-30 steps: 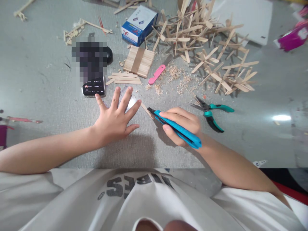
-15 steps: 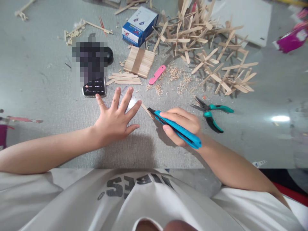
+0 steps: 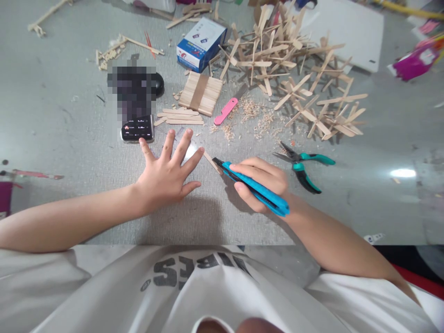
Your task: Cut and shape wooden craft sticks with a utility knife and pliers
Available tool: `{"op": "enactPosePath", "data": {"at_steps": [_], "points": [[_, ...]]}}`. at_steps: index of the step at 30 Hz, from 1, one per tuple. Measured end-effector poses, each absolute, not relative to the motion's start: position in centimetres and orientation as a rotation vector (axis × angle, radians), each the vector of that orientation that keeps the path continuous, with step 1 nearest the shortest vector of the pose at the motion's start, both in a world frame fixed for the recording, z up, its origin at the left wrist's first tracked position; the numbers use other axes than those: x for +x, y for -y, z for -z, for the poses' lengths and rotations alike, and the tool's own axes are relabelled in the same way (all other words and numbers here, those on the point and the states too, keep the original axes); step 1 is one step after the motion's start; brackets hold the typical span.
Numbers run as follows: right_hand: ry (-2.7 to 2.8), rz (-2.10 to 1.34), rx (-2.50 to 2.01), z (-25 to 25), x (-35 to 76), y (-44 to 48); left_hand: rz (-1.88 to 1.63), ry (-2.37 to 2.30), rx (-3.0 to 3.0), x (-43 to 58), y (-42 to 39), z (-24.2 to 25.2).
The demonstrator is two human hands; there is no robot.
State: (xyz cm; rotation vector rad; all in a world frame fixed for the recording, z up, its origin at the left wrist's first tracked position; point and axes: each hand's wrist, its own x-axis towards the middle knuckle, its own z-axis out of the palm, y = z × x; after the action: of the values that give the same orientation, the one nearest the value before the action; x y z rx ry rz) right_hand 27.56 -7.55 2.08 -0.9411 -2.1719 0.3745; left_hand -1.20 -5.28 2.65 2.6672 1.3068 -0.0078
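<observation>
My left hand (image 3: 166, 173) lies flat on the grey table with its fingers spread, open. Its fingertips press on a clear plastic ruler (image 3: 189, 148) that lies over a thin wooden stick (image 3: 209, 160). My right hand (image 3: 261, 182) is closed round a blue utility knife (image 3: 255, 188), whose dark tip touches the stick's near end. A phone (image 3: 137, 128) with a lit screen lies just beyond my left thumb.
Teal-handled pliers (image 3: 305, 163) lie right of the knife. Farther back are a bundle of craft sticks (image 3: 201, 92), loose sticks (image 3: 180, 116), a pink knife (image 3: 226, 111), wood shavings (image 3: 258, 119), a blue box (image 3: 201, 42) and a heap of stick crosses (image 3: 298, 83).
Both hands hold the same pose. Only the view has shifted slightly, so the things on the table sit a little lower in the picture.
</observation>
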Motion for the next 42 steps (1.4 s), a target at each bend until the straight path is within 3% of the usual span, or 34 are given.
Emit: {"op": "enactPosePath", "data": {"at_steps": [42], "points": [[2.182,-0.384,-0.968,-2.12,27.60,7.65,-0.130,-1.265,2.704,-1.65,4.53,-2.31]]}}
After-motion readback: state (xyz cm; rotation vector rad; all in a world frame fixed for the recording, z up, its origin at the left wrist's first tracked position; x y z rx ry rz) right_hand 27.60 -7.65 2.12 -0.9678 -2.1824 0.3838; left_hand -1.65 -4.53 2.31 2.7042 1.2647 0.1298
